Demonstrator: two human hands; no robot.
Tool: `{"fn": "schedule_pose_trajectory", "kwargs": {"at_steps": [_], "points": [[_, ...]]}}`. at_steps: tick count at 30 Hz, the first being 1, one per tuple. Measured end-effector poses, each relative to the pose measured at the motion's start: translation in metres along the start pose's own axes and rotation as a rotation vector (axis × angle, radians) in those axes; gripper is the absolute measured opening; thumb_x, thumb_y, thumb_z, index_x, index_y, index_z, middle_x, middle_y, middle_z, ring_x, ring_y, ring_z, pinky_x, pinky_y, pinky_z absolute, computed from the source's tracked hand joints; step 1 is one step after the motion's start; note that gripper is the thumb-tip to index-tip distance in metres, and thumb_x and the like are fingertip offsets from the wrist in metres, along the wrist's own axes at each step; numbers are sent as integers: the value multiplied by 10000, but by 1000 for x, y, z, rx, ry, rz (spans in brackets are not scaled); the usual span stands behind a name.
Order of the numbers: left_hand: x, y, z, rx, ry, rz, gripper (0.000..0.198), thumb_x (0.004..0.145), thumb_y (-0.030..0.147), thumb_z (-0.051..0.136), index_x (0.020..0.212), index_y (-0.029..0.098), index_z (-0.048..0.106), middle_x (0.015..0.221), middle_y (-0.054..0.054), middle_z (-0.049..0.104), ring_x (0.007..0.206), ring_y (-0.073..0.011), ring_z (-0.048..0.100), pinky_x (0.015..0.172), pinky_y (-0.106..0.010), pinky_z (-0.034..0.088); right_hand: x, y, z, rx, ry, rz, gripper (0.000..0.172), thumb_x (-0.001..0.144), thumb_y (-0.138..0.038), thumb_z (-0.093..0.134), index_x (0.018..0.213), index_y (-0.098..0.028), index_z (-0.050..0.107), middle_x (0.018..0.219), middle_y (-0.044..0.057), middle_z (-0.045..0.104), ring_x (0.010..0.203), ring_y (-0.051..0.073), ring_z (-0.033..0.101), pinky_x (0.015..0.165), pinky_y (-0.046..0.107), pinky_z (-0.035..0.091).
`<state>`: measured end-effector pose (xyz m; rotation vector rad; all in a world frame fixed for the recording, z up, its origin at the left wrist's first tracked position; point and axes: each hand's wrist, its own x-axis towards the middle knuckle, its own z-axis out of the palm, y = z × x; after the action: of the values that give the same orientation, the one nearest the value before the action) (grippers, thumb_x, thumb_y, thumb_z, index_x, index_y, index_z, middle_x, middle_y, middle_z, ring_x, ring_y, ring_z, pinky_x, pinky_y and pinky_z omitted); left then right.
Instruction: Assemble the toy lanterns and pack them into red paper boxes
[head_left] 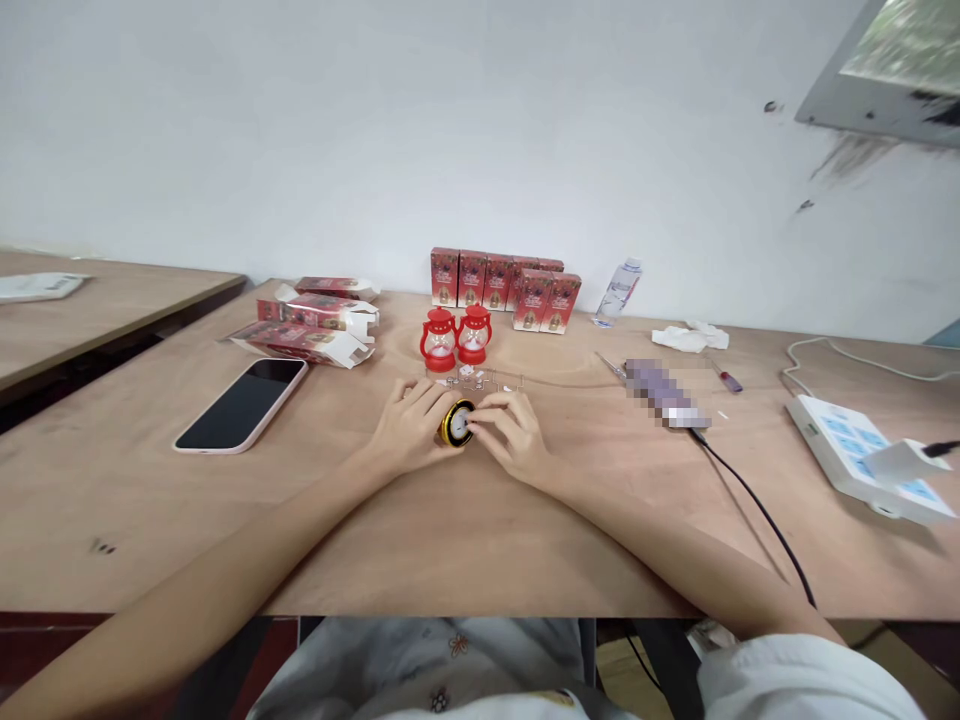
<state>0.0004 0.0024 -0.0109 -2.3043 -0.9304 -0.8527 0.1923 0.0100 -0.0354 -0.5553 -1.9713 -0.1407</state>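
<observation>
My left hand (pixel 411 425) is wrapped round a small black-and-gold lantern (pixel 447 424), tipped so that its round base with a pale centre faces me. At that base, the fingers of my right hand (pixel 515 432) are pinched together; whether something tiny is between them I cannot make out. Just beyond my hands lie several small metal wire pieces (pixel 491 380) and white scraps (pixel 466 371). Two red toy lanterns (pixel 439 340) with clear globes stand upright behind these, side by side.
Several red printed boxes (pixel 498 282) stand by the wall. Opened boxes (pixel 307 340) and a phone (pixel 244 405) lie left. To the right are a bottle (pixel 619 293), tissue (pixel 690 337), screwdriver (pixel 727 380), a blurred-out cabled device (pixel 664 393) and a power strip (pixel 847 440).
</observation>
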Motion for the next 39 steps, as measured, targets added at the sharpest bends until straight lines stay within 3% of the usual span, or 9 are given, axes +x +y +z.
{"fn": "schedule_pose_trajectory", "kwargs": {"at_steps": [10, 21, 27, 33, 39], "points": [[0, 4, 1, -4, 3, 17, 271, 763, 374, 569, 925, 157, 559, 862, -64, 668, 800, -210, 577, 721, -340, 325, 0, -4, 2, 1, 12, 0, 126, 884, -225, 558, 974, -205, 645, 869, 53, 631, 796, 154, 577, 706, 308, 454], [-4, 3, 3, -9, -47, -24, 311, 770, 429, 563, 926, 161, 577, 865, -71, 672, 773, -212, 562, 682, -351, 304, -3, -4, 1, -70, -102, -49, 173, 902, -218, 507, 942, -237, 675, 841, 44, 659, 744, 159, 545, 668, 324, 375], [-4, 4, 2, 0, -49, -38, 316, 778, 457, 555, 909, 169, 570, 865, -70, 673, 772, -213, 565, 682, -350, 296, -1, -6, -2, -79, -79, -96, 157, 885, -202, 521, 899, -221, 676, 825, 44, 671, 729, 157, 544, 660, 323, 391], [-4, 5, 1, 20, -34, 20, 287, 785, 426, 556, 909, 167, 565, 828, -48, 673, 766, -199, 568, 668, -348, 286, 0, -5, -2, 46, -30, -78, 145, 871, -194, 518, 843, -197, 659, 769, 41, 657, 684, 148, 538, 663, 331, 391], [-4, 4, 1, 58, -66, 63, 245, 804, 409, 534, 889, 183, 577, 812, -45, 664, 764, -195, 559, 674, -350, 284, 1, -4, -5, 119, -87, -26, 175, 885, -213, 484, 878, -208, 659, 781, 41, 649, 706, 156, 545, 688, 341, 385]]}}
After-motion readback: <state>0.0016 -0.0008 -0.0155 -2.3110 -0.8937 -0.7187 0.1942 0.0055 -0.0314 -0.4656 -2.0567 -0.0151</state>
